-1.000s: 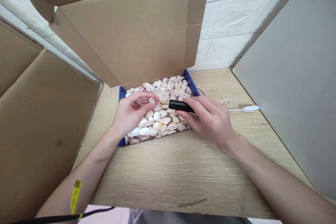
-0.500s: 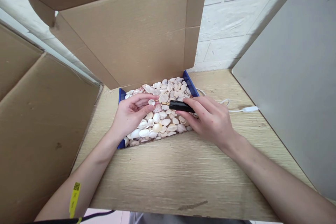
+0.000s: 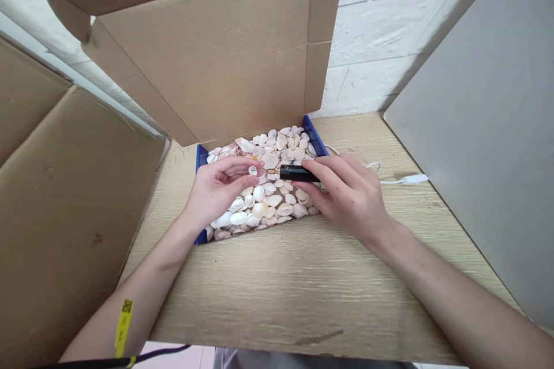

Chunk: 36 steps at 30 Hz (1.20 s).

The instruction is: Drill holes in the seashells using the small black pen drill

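An open cardboard box [image 3: 199, 229] with blue side walls holds a layer of white, cream and pinkish shells [image 3: 274, 200]. Over its left part, my left hand [image 3: 219, 187] pinches a small white shell [image 3: 253, 170] between thumb and fingers. My right hand [image 3: 348, 193] grips a black cylindrical tool [image 3: 298, 173] with a brass-coloured tip, which points left at the small shell. The thin end of the tip is at or very near the shell; whether it touches is too small to tell.
The box's raised lid [image 3: 208, 57] stands behind the shells. Brown cardboard [image 3: 64, 213] rises at the left, a grey panel [image 3: 485, 127] at the right. A white cable with a connector [image 3: 413, 179] lies on the wooden table [image 3: 268, 288].
The small shell has shifted slightly right and turned in my left fingers, closer to the tool's tip. My right hand has barely moved.
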Each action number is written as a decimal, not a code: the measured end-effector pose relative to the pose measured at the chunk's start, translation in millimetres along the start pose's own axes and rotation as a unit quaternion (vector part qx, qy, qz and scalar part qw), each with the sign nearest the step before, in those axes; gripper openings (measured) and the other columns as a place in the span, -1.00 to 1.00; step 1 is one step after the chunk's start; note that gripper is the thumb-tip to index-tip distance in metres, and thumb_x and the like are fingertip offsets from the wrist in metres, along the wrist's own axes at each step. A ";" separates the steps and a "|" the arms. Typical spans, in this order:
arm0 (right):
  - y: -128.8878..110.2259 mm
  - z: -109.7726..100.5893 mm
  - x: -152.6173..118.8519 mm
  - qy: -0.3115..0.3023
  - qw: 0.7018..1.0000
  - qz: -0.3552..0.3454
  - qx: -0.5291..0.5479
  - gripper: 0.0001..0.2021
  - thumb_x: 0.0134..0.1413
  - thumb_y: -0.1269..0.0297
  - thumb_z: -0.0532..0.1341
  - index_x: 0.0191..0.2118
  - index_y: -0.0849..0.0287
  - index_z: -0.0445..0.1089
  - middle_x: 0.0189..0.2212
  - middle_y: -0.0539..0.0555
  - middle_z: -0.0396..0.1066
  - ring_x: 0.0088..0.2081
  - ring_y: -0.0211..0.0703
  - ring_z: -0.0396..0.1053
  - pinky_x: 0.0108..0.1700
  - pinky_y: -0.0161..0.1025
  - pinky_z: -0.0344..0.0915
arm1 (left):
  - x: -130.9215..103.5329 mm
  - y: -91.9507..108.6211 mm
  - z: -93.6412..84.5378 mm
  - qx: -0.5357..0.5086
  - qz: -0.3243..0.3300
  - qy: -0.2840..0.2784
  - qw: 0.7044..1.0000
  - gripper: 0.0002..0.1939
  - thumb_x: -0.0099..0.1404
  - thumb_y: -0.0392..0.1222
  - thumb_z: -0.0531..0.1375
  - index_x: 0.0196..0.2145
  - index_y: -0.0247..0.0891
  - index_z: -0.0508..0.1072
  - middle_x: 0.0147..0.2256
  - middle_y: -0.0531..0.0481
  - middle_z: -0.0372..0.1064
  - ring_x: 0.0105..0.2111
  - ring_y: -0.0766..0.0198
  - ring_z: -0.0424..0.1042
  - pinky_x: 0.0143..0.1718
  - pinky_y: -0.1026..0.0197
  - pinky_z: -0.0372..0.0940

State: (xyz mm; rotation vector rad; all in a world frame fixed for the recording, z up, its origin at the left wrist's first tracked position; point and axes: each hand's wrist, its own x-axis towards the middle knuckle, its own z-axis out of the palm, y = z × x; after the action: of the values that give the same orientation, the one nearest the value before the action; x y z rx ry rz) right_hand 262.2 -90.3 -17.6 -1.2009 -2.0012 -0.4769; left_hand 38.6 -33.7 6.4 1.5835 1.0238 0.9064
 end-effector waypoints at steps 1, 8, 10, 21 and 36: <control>0.4 -0.5 0.6 0.006 1.000 -0.003 -0.002 -0.71 0.05 0.27 0.31 -0.11 0.26 0.36 -0.29 0.10 0.48 -0.32 -0.19 0.33 -0.26 -0.22 0.28 | -0.6 0.2 0.2 0.007 0.000 -0.001 1.000 -0.79 0.08 -0.25 0.37 -0.27 -0.24 0.56 -0.26 -0.02 0.58 -0.26 0.24 0.56 -0.18 0.22 0.47; -2.2 -2.8 5.0 0.031 0.999 -0.025 -0.020 -0.77 0.09 0.31 0.28 -0.11 0.16 0.35 -0.24 0.08 0.51 -0.23 -0.13 0.38 -0.21 -0.16 0.21 | -3.7 -2.8 0.4 0.074 0.016 -0.041 0.996 -0.81 0.09 -0.17 0.37 -0.28 -0.17 0.58 -0.27 -0.01 0.57 -0.30 0.23 0.53 -0.23 0.21 0.44; -2.6 -2.8 5.1 0.034 0.999 -0.024 -0.019 -0.76 0.10 0.31 0.27 -0.09 0.12 0.34 -0.23 0.07 0.51 -0.21 -0.12 0.39 -0.19 -0.15 0.22 | -4.0 -3.8 0.2 0.085 0.017 -0.038 0.996 -0.81 0.10 -0.15 0.36 -0.28 -0.15 0.59 -0.26 -0.02 0.57 -0.30 0.21 0.53 -0.22 0.18 0.45; 3.9 -2.6 2.2 0.014 1.000 -0.006 -0.014 -0.75 0.12 0.31 0.24 -0.07 0.17 0.30 -0.26 0.11 0.48 -0.27 -0.09 0.37 -0.23 -0.15 0.27 | 0.1 -3.2 -2.9 0.054 0.042 0.013 0.998 -0.81 0.11 -0.20 0.36 -0.26 -0.14 0.61 -0.17 -0.02 0.55 -0.20 0.21 0.51 -0.18 0.20 0.45; 4.6 -1.3 0.4 0.015 1.000 -0.004 0.012 -0.72 0.12 0.26 0.24 -0.06 0.22 0.33 -0.29 0.12 0.47 -0.30 -0.14 0.34 -0.25 -0.19 0.31 | -2.1 -0.6 -1.4 0.064 0.001 0.024 0.998 -0.75 0.13 -0.14 0.35 -0.19 -0.13 0.60 -0.18 -0.04 0.57 -0.25 0.19 0.54 -0.23 0.21 0.47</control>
State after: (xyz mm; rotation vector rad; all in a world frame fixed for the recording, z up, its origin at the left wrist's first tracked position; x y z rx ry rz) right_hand 266.6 -88.7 -16.7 -1.1654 -1.9821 -0.4706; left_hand 36.5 -35.1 6.0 1.6752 1.1332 0.8994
